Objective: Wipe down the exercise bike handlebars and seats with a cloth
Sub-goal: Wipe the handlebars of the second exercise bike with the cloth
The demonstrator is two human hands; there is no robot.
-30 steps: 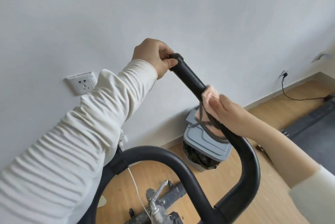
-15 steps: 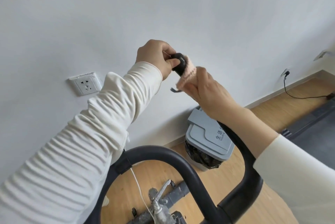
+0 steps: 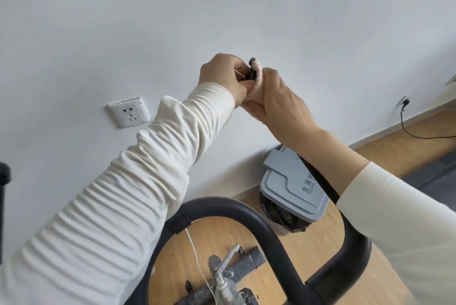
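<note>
The left hand (image 3: 222,77) is curled closed round the top end of the handlebar (image 3: 355,250), fingers wrapped tight so that only a sliver of black grip shows between the knuckles. The right hand (image 3: 278,100) presses up against it, fingers and thumb folded round the pink cloth (image 3: 252,97), which is bunched over the same bar end. The two hands touch, with the cloth squeezed between them. A small dark speckled bit pokes out above the cloth; whether it is the cloth's trim or the bar tip cannot be told. Most of the upright part of the handlebar is hidden behind the right forearm, and the bar reappears only below the sleeve, where it bends into the lower loop. The bike's seat is out of view. The grey metal frame (image 3: 222,277) is cut off by the bottom edge, and a dark object (image 3: 3,176) at the left edge is too cropped to identify. Behind the arms a grey lidded bin (image 3: 291,188) stands on the wooden floor (image 3: 394,147) by the wall. Compared with a second ago, the right hand and cloth have travelled from halfway down the bar up to its tip, closing the gap to the left hand, which has stayed at the top.
</note>
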